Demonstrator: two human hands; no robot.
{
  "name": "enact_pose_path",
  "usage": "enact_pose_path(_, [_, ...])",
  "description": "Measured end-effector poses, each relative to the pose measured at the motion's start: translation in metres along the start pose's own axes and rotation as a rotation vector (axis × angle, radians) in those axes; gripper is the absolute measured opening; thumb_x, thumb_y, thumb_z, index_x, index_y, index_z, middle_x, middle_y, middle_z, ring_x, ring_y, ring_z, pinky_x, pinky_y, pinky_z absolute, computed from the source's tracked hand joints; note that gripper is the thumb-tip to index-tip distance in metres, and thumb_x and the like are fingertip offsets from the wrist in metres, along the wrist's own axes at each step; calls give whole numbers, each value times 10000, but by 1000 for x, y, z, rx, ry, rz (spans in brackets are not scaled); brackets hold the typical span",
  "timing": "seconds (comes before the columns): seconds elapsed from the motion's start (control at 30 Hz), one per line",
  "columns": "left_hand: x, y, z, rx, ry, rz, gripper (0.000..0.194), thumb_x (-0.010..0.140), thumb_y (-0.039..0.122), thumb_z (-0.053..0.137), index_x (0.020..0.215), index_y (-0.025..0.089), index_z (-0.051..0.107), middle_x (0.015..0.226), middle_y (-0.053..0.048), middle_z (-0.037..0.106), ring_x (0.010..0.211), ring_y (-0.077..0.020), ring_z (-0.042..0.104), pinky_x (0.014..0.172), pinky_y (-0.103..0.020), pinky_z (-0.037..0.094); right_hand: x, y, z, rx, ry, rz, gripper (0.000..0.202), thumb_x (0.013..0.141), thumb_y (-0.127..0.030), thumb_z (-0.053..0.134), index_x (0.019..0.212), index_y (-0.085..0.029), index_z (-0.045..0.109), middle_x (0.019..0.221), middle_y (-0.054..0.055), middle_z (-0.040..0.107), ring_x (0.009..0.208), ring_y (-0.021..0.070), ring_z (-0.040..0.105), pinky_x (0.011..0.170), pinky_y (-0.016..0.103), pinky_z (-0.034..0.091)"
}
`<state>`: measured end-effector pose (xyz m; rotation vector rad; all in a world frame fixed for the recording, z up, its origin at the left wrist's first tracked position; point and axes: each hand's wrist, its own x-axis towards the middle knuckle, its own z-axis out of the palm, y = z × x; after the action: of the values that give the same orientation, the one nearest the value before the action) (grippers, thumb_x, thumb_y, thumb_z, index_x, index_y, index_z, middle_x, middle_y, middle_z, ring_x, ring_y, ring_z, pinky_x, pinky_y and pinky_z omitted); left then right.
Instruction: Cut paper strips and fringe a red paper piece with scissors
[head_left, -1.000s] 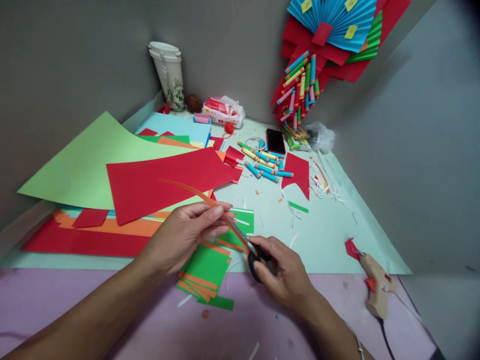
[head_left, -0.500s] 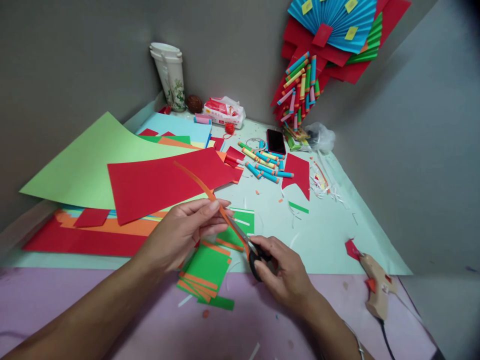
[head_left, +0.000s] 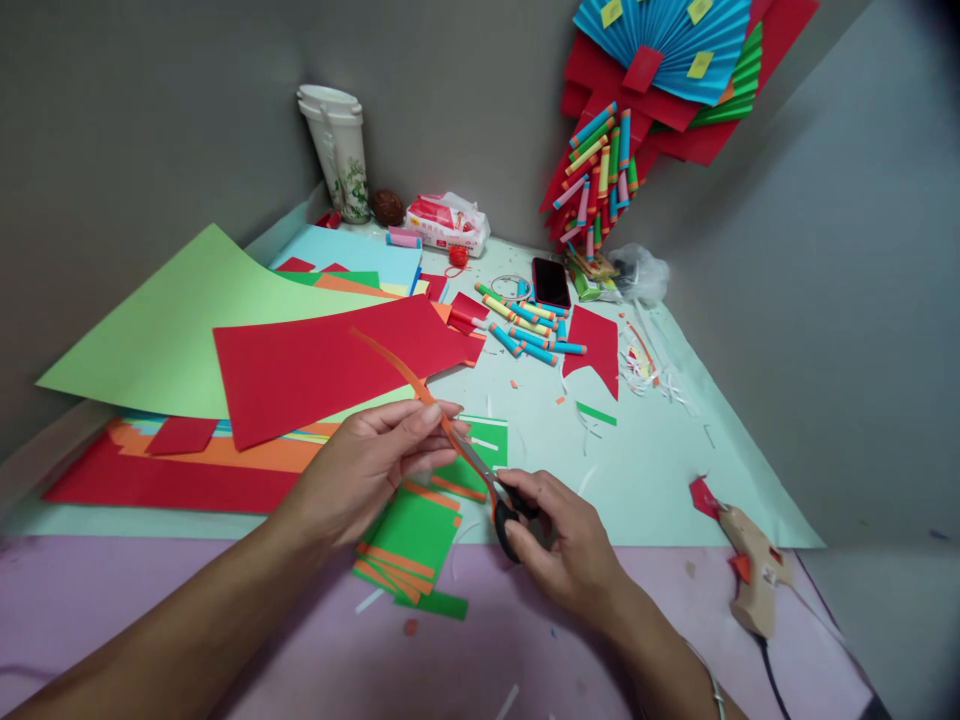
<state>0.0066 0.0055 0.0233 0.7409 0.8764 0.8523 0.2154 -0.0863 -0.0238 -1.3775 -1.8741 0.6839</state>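
Observation:
My left hand (head_left: 394, 440) pinches a long, thin orange paper strip (head_left: 390, 362) between thumb and fingers. The strip's far end curves up over the red paper (head_left: 322, 370), and its near part runs along the scissors' blades. Black-handled scissors (head_left: 504, 525) are in my right hand (head_left: 566, 535), their blades pointing up and left toward my left fingers. Below my hands lie green paper pieces (head_left: 416, 530) with several orange strips (head_left: 397, 570) on top.
Rolled paper tubes (head_left: 536, 348) and a phone (head_left: 551, 283) lie further back. A glue gun (head_left: 754, 575) rests at the right. Cups (head_left: 341, 150) stand at the back left. A large light-green sheet (head_left: 165, 330) covers the left side. A paper fan decoration (head_left: 667, 50) is at the upper right.
Both hands keep nearly the same pose. The scissors and the strip have shifted very slightly, and the whole view has moved a little.

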Motion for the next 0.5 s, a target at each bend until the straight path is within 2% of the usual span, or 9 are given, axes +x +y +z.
enact_pose_path(0.3, [0,-1,1,14,27,-7,184,827,332,717,896,173,779,979,-77,770,867,-166,714,819,-243,569,0,-1,0,-13,11,-17,440,837,-156,568,1269,-236,553,859,27,620,742,167,593,705,276,500])
enact_pose_path(0.5, [0,-2,0,1,9,-2,167,844,321,701,878,178,781,961,-56,768,865,-154,712,800,-223,576,-1,-2,-1,-11,0,-3,438,835,-149,570,1265,-233,559,869,28,623,749,167,584,708,274,487])
